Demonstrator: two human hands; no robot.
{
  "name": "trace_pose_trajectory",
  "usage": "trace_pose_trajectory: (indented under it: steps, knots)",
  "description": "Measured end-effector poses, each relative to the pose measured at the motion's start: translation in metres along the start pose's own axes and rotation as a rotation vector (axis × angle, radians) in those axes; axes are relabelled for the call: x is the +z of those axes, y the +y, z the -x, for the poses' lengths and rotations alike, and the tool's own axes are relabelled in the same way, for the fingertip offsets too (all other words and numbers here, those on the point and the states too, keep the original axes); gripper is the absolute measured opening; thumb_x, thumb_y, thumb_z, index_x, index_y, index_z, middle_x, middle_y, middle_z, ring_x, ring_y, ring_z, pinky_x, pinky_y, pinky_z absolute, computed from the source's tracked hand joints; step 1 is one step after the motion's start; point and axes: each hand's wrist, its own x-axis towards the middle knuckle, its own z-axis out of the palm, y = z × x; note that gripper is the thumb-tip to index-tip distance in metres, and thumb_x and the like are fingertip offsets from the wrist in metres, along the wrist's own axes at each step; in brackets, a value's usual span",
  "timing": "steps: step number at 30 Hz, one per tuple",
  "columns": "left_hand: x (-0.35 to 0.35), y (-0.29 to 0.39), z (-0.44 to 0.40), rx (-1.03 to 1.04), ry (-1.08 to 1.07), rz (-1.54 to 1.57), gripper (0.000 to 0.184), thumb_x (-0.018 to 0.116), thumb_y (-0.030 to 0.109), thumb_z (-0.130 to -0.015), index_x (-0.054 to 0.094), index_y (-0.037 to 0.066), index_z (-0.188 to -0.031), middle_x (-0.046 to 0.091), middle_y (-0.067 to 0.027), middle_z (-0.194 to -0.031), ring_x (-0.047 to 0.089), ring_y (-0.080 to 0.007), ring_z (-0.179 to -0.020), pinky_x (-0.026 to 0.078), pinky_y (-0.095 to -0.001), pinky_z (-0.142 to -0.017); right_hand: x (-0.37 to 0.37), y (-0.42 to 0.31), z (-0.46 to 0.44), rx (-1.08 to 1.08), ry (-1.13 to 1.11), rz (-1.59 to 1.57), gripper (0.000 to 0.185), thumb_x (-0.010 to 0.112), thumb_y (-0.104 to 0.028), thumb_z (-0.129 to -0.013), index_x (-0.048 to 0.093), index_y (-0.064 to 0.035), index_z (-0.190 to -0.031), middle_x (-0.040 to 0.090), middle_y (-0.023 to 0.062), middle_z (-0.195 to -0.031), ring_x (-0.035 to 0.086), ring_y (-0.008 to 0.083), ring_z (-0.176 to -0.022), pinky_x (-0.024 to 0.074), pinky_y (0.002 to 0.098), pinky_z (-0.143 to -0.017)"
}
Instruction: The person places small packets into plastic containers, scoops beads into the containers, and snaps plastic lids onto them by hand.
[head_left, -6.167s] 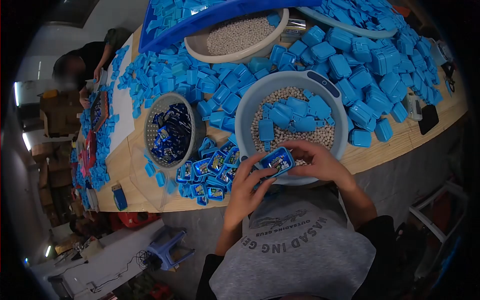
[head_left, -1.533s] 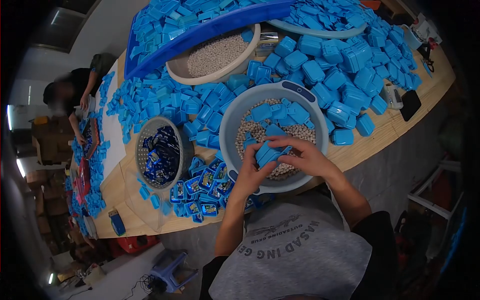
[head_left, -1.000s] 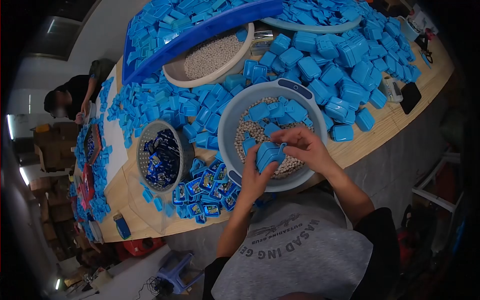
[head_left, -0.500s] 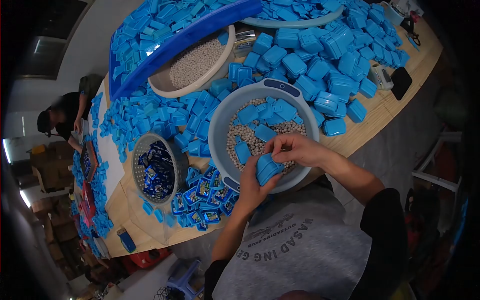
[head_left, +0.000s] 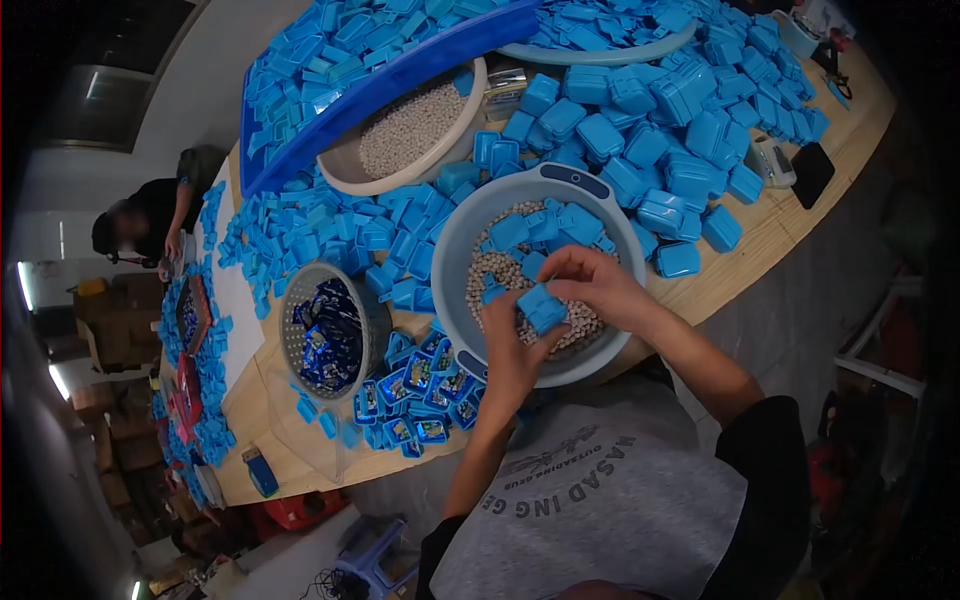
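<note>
A small blue plastic box (head_left: 543, 308) is in my left hand (head_left: 507, 345), the fingers and thumb closed around its sides. The bent fingers and thumb of my right hand (head_left: 603, 288) are closed at the box's upper right edge. Both hands are over a grey-blue tub (head_left: 455, 250), above a bed of small pale beads (head_left: 583, 325). Several blue plastic lid-like pieces (head_left: 507, 233) rest on the beads, and my hands partly hide them.
A perforated grey basket (head_left: 292, 350) holds dark blue shiny packets. Beside it lie filled blue trays (head_left: 430, 430). Closed blue boxes (head_left: 690, 175) are piled at the right. Behind the tub stand a cream bowl of beads (head_left: 335, 178) and a blue crate (head_left: 400, 85). A co-worker (head_left: 150, 215) is at the left.
The box in my left hand has turned so that another side faces up. My right fingers have shifted along it. The whole view has moved slightly.
</note>
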Motion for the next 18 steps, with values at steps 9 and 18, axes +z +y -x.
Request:
trace_pose_trajectory:
  steps: [9, 18]
  knots:
    - [-0.011, -0.005, 0.001, -0.360, 0.044, 0.665, 0.059, 0.063, 0.012, -0.075, 0.032, 0.002, -0.124, 0.046, -0.0151, -0.113, 0.052, -0.0211, -0.099, 0.046, -0.0313, -0.077, 0.020, 0.003, 0.010, -0.285, 0.100, 0.288, 0.034, 0.069, -0.013, -0.075, 0.053, -0.0070, -0.104, 0.057, 0.0082, -0.103, 0.054, 0.0193, -0.102, 0.0420, 0.0325, -0.086]
    - [0.004, 0.006, 0.001, -0.290, -0.113, 0.357, 0.058, 0.063, 0.008, -0.075, 0.034, 0.002, -0.126, 0.046, -0.0161, -0.113, 0.049, -0.0221, -0.103, 0.044, -0.0342, -0.081, 0.021, 0.000, 0.008, -0.211, 0.038, -0.043, 0.021, 0.063, 0.000, -0.077, 0.052, -0.0035, -0.095, 0.058, 0.0083, -0.101, 0.053, 0.0172, -0.104, 0.0444, 0.0296, -0.085]
